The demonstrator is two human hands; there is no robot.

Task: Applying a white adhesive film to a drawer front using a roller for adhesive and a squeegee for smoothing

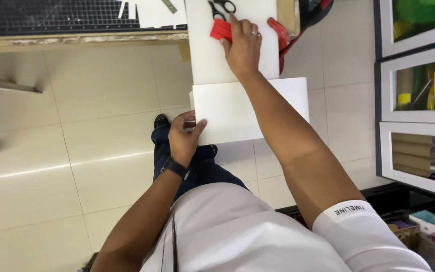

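White card stock, two sheets: one large white sheet point(250, 108) held out past the bench edge over the tiled floor point(51, 166), and a second, taller white board point(212, 50) lying on the bench with its near end overlapping the first. Left hand point(183, 138), item one: fingers curled closed on the near left corner of the large white sheet, thumb on top, steadying it level; a dark watch band sits at the wrist. Right hand point(242, 48), item two: arm stretched forward across both sheets, fingers bent down and closed onto a small red cutter-like tool point(220, 30) resting on the taller white board (whether it is lifted clear or only pressed flat cannot be told). Black-handled scissors point(221, 7) lie just beyond the fingertips, touching or nearly touching the red piece. A larger red object point(279, 35) shows at the board's right edge, partly hidden. Dark gridded cutting mat point(51, 15) at far left of the bench; glass-fronted cabinets point(419, 90) holding rolled materials at right. Step in hand, by judgement: gathering a tool while the sheet is kept in position. Next move, by judgement, calls for a firm pinch on the red piece and a steady left hold so the overhanging sheet does not sag or slide.
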